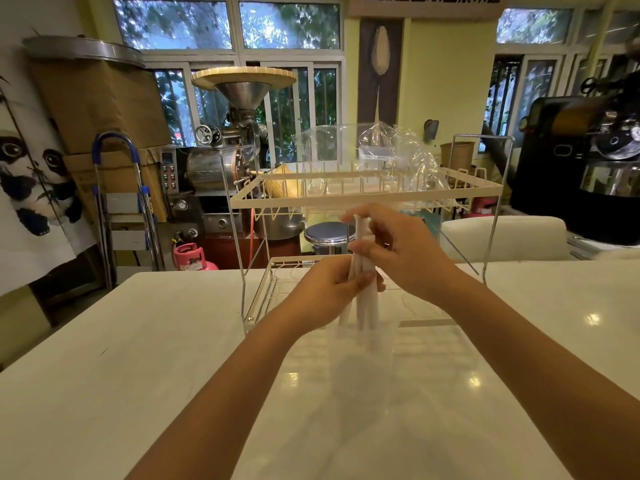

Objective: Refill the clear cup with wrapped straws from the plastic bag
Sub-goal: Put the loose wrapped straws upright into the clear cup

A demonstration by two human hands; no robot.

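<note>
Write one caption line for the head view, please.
Both hands, left hand and right hand, lower wrapped straws into the clear cup.

Straws (365,306): white wrappers. Cup (363,362): clear, colourless. Plastic bag (401,150): transparent. Counter (138,358): glossy white. Rack (363,199): cream wire with silver uprights. Gas bottle (192,256): pink. Wall hanging (31,168): black-and-white panda print. Wall (446,74): pale yellow.

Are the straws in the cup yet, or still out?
Partly in: both hands grip the wrapped straws upright, lower ends inside the clear cup.
</note>
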